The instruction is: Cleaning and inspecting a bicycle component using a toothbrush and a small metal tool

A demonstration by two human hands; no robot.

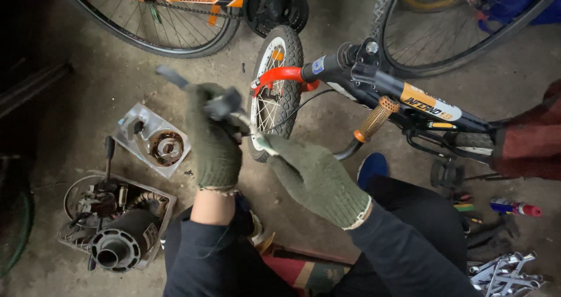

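Sleeves: dark, both forearms reach up from the bottom edge.
Left hand (pixel 215 138): green knit glove, fingers curled tight round a dark-handled tool (pixel 175 79) held above the floor.
Right hand (pixel 315 177): gloved, fingertips pinching a thin metal piece (pixel 257 138) that touches the tool's head.
Small bicycle (pixel 374 95): just behind the hands, front wheel (pixel 279 69) upright, cork-coloured grip (pixel 374 118).
Floor, left: tray of motor parts (pixel 117 227).
Floor, right: wrenches (pixel 505 270), spray can (pixel 514 206).

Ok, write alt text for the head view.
Two gloved hands, left and right, grip a brake lever and cable before a small bike's front wheel. Parts trays lie left, wrenches right.
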